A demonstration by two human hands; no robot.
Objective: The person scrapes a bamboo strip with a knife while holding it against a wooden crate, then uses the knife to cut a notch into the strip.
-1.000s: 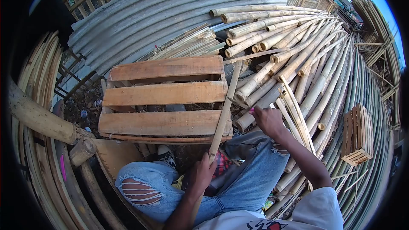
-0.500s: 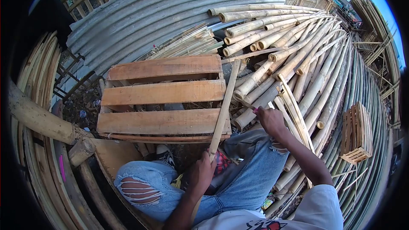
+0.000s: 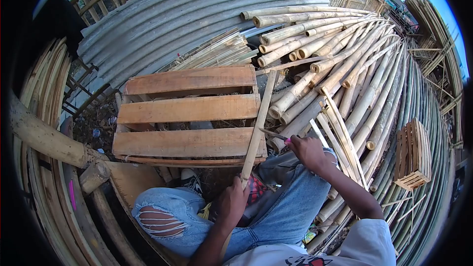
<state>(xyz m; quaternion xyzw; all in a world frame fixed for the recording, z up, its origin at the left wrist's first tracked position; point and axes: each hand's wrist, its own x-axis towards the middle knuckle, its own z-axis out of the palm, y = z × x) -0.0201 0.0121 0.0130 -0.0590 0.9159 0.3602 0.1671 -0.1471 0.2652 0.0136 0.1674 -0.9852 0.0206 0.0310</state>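
My left hand [image 3: 233, 201] is closed round the lower end of a flat bamboo strip [image 3: 255, 139], which slants up and away across the right edge of a slatted wooden crate [image 3: 189, 108]. In my right hand [image 3: 308, 153] is a knife with a pink handle, gripped just above my right knee. The knife blade [image 3: 274, 135] points left, and its tip overlaps the strip around mid-length. My fingers hide most of the handle. The crate stands in front of my bent legs in ripped jeans.
A large heap of bamboo poles [image 3: 340, 64] spreads out ahead and to the right, with split strips [image 3: 341, 135] beside my right forearm. A smaller crate [image 3: 413, 153] rests on the poles. Corrugated sheeting [image 3: 197, 15] stands behind. Thick bamboo [image 3: 47, 130] and stacked strips line my left.
My right hand has moved slightly left and down with the knife, bringing the blade tip to the strip. The left hand and the strip have barely moved.
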